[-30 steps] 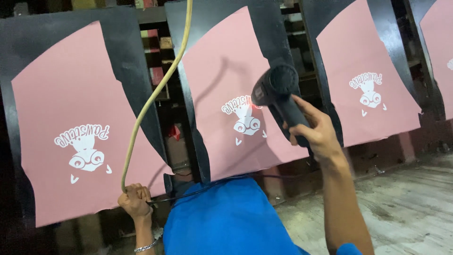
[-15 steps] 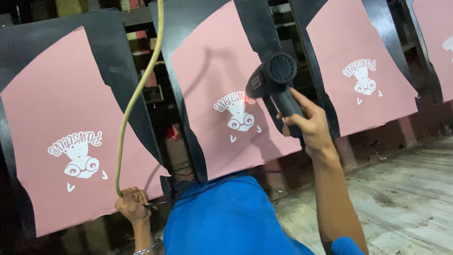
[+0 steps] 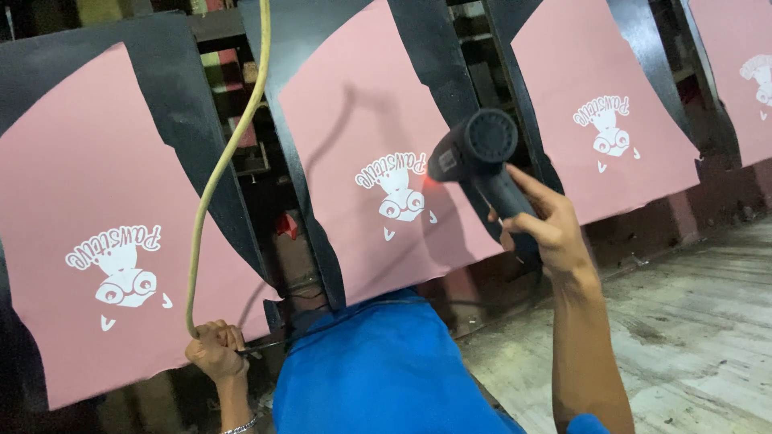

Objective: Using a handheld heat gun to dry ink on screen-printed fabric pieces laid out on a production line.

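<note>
My right hand (image 3: 540, 227) grips the handle of a dark heat gun (image 3: 474, 153), its nozzle aimed at the white printed design (image 3: 398, 189) on the middle pink fabric panel (image 3: 378, 169), a red glow at its mouth. My left hand (image 3: 213, 347) is closed around a yellowish cord (image 3: 225, 157) that runs up out of the top of the frame. Both hands are raised in front of the black boards (image 3: 173, 104) that carry the pink panels. My blue shirt (image 3: 386, 370) fills the lower middle.
More pink printed panels lie on black boards at left (image 3: 104, 241), right (image 3: 603, 104) and far right (image 3: 740, 72). Dark shelving shows in the gaps between boards. A worn wooden floor (image 3: 683, 321) spreads at lower right.
The view has shifted so the boards sit further right. My right hand keeps the heat gun on the middle panel's print, now closer to it. My left hand still holds the cord.
</note>
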